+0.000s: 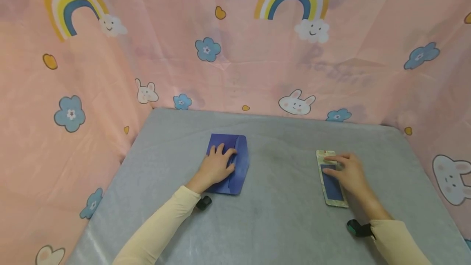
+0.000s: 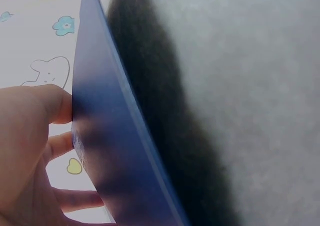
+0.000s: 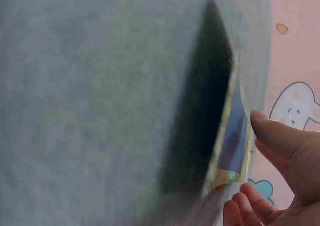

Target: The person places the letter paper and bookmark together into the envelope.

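On the table [image 1: 279, 224], my left hand [image 1: 218, 165] rests spread-fingered on the blue envelope [image 1: 241, 171]; my right hand [image 1: 351, 175], fingers parted, is at the card [image 1: 334, 191], no grip visible. Likely step: positioning. Next move calls for fingertip control.

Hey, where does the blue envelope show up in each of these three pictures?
Head: blue envelope just below centre, under the left hand.
Left wrist: left of centre, slanting from upper left down to the bottom edge.
Right wrist: not in it.
Shared landmark: the grey table cover, in all three.
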Tool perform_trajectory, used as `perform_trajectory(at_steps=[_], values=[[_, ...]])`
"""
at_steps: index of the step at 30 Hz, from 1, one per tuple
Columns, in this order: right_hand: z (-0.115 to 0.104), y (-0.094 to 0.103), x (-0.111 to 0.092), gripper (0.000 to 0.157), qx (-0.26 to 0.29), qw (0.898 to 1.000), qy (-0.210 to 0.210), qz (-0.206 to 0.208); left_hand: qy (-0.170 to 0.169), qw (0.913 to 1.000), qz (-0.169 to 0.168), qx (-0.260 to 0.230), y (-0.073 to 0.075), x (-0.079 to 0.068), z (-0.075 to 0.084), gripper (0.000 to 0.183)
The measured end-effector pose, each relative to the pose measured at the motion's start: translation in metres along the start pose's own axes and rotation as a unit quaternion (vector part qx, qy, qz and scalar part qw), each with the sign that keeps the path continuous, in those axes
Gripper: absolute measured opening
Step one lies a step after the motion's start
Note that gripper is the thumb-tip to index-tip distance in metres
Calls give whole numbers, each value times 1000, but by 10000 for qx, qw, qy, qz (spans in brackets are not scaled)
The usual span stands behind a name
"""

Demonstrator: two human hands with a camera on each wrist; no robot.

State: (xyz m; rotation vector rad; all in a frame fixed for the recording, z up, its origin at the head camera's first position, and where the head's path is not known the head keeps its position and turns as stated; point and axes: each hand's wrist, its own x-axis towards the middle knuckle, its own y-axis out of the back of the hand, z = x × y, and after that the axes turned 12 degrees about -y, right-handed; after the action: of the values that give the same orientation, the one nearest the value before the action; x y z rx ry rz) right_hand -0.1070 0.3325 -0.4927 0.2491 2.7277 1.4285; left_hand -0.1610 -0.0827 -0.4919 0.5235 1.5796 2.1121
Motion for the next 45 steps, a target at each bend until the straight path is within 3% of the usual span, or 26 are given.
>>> perform_trajectory(at_steps=[10,20,34,45], values=[[0,-2,3,44,-359,9982,-238,-410,15,10000,-10,1,0,-1,1,45],[-1,0,7,53,-108,9940,-392,-1013,-3,9999,18,100,-1,-1,0,44],[-1,0,10,47,296,9866,-900,-1332,-30,9999,54,92,-1,0,0,45],[-10,5,8,53,736,9847,-843,-1335,-8,9999,-14,124,-2,0,0,45]])
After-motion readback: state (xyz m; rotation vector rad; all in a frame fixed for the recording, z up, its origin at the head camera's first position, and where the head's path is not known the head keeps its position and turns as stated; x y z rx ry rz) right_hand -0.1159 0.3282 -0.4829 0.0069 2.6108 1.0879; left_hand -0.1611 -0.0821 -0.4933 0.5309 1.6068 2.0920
